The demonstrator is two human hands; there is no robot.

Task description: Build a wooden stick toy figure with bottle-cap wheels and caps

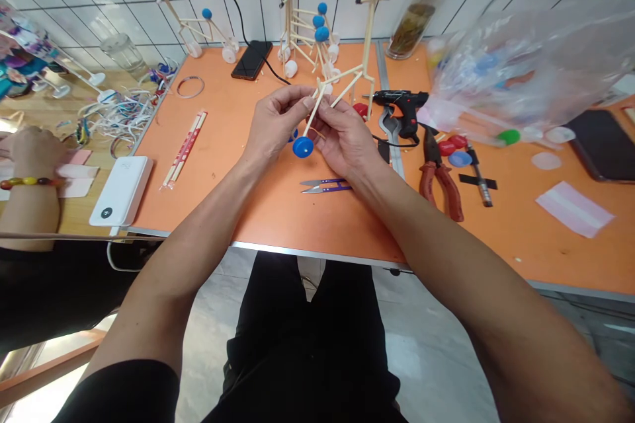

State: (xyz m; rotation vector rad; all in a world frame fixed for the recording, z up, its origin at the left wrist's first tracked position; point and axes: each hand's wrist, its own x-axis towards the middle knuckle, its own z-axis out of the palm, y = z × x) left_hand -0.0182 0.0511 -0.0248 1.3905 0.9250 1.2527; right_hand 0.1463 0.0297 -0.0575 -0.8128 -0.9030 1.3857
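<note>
Both of my hands hold a small bicycle-like model made of wooden sticks, above the orange table. My left hand is closed, thumb and fingertips pinching the joint where the sticks meet. My right hand is closed around the same joint from the other side, its fingers partly hidden. A blue round cap sits at the end of a stick pointing toward me. The crossbar at the model's top has dark ends. Beneath my right hand lie thread snips, blades pointing left, their handle end hidden by my wrist.
Similar stick models stand at the back. A glue gun, red-handled pliers and a plastic bag lie right. Wrapped chopsticks, a phone and a white power bank lie left, near another person's hand.
</note>
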